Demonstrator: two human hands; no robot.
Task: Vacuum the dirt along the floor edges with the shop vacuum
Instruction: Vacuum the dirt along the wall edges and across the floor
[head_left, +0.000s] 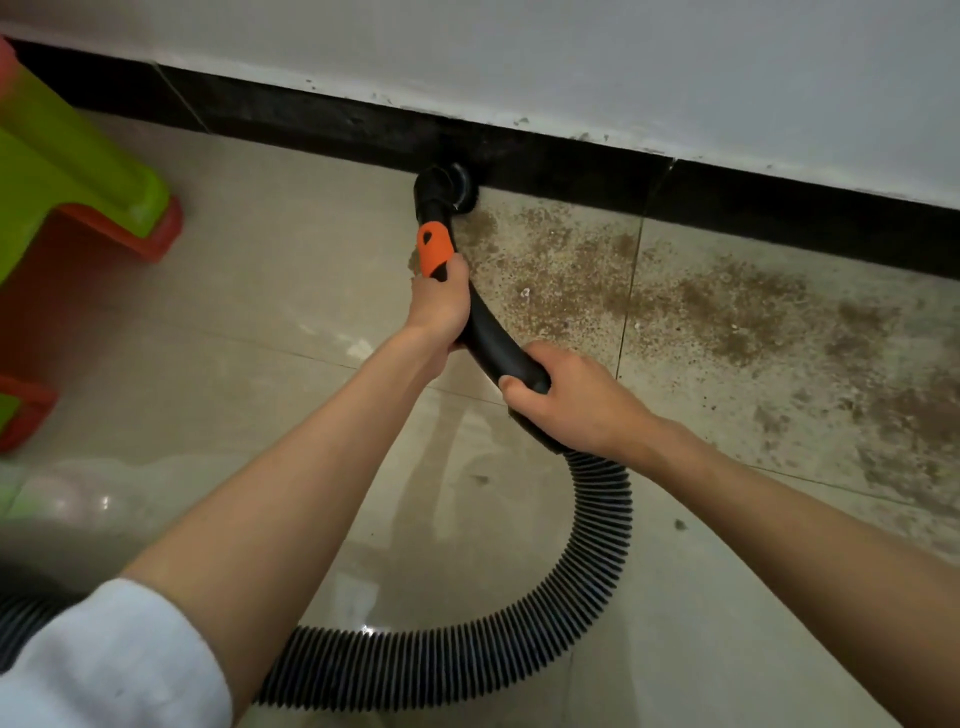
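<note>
Bare forearms; a white sleeve (104, 660) (pushed up) on the left arm.

Two hands: the left hand (439, 304) at twelve o'clock from centre, the right hand (563, 397) toward three. One curved wand (491, 338), one ribbed hose (587, 571), one round nozzle (452, 187). One dirt patch (675, 306) at two o'clock. One green-and-orange plastic piece (78, 171) at ten, perhaps a stool.

Black round nozzle (451, 188) at baseboard; brown dirt (675, 306) spread rightward along floor
</note>
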